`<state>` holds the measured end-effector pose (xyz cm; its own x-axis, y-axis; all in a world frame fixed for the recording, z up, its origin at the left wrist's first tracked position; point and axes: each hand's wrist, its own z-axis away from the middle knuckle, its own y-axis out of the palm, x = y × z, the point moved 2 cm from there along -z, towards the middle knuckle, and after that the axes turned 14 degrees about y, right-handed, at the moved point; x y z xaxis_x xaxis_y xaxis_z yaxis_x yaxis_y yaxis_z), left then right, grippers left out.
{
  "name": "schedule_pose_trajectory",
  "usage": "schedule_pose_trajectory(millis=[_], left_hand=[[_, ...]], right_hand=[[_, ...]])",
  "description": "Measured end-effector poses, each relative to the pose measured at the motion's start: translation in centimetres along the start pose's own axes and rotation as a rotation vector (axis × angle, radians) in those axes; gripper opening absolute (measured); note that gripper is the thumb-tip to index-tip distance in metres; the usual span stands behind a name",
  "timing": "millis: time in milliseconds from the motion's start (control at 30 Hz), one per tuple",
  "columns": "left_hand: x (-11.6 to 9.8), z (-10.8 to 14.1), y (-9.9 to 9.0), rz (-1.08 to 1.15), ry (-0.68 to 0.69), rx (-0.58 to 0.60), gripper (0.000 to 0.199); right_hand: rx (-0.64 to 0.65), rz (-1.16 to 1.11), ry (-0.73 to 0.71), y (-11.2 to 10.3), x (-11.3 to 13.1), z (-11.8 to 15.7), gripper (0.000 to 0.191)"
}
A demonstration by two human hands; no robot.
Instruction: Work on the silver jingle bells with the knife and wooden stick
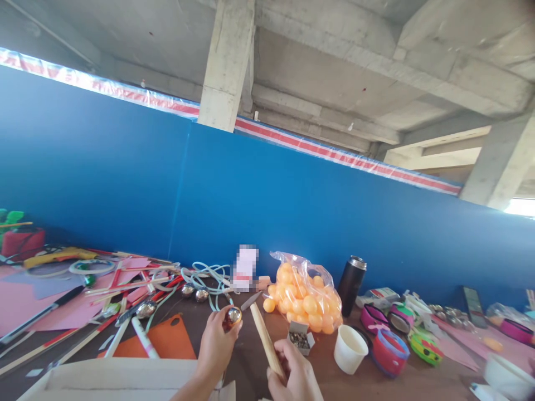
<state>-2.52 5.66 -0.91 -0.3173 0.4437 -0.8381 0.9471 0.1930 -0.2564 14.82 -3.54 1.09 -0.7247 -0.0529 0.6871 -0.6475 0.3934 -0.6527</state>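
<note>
Near the bottom centre, my left hand (217,342) is closed round a shiny metal ball (234,316), which shows at its fingertips. To its right, my right hand (292,372) grips a pale wooden stick (264,334) that points up and away to the left. A grey pointed blade-like piece (252,300) lies between the ball and the stick's far end. Just beyond my right hand stands a small open box (300,338) of small metal pieces. Behind it rests a clear bag of orange balls (307,298), with one orange ball (269,304) beside it.
A white cup (350,349) and black bottle (352,285) stand right of the bag, with colourful wristbands (389,352) farther right. Sticks, papers and pale tubing (209,274) clutter the left. An orange sheet (167,341) and white board (104,381) lie near the front. A blue partition (267,206) rises behind.
</note>
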Motion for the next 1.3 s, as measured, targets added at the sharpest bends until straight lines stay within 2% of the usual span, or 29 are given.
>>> schedule_pose_trajectory(millis=[867, 1067, 1300], left_hand=[[0.42, -0.11, 0.33, 0.038, -0.018, -0.011, 0.041], [0.35, -0.15, 0.33, 0.06, -0.049, 0.007, 0.043], [0.54, -0.15, 0.35, 0.053, -0.049, -0.012, 0.046]], right_hand=[[0.044, -0.039, -0.001, 0.37, -0.46, -0.16, 0.02], [0.021, -0.051, 0.021, 0.49, -0.58, -0.16, 0.021], [0.061, -0.026, -0.003, 0.48, -0.44, -0.09, 0.021]])
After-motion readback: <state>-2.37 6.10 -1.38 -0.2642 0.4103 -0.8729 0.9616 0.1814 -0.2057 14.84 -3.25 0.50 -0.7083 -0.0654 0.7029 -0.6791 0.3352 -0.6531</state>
